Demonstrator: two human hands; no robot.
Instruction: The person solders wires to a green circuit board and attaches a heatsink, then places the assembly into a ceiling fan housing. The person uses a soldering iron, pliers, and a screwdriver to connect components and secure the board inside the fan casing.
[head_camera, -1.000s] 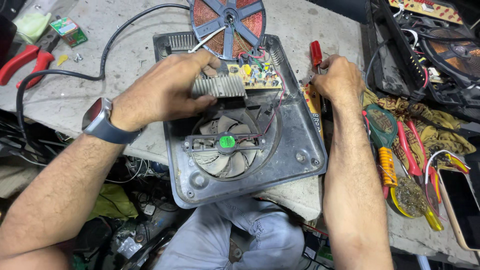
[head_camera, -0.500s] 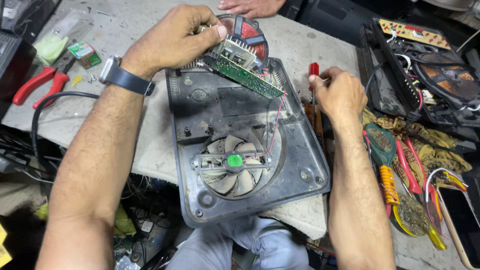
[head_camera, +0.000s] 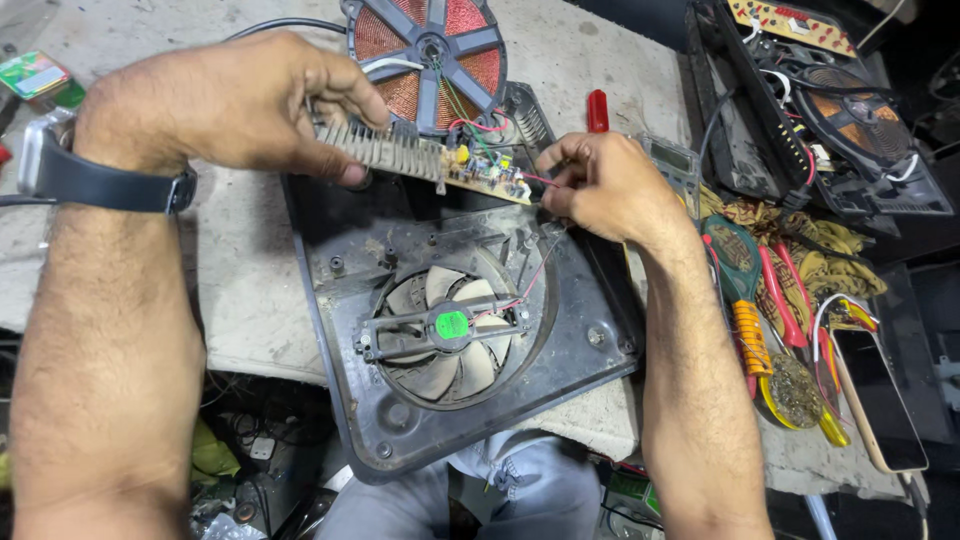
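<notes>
Fingers of the left hand (head_camera: 225, 105) close around the ribbed heat sink (head_camera: 385, 150) of a circuit board (head_camera: 485, 175), holding it lifted over the far edge of the dark plastic housing (head_camera: 350, 300). The right hand (head_camera: 600, 185) pinches thin red wires (head_camera: 540, 180) at the board's right end, fingertips shut on them. Below, a cooling fan (head_camera: 445, 330) with a green hub sits in the housing's middle, its own leads running up toward the board. A copper coil disc (head_camera: 430, 50) lies past the housing's far edge. By my judgement the board is being freed from its wiring; the next move calls for a steady, gentle pull at the connector, not the wire.
</notes>
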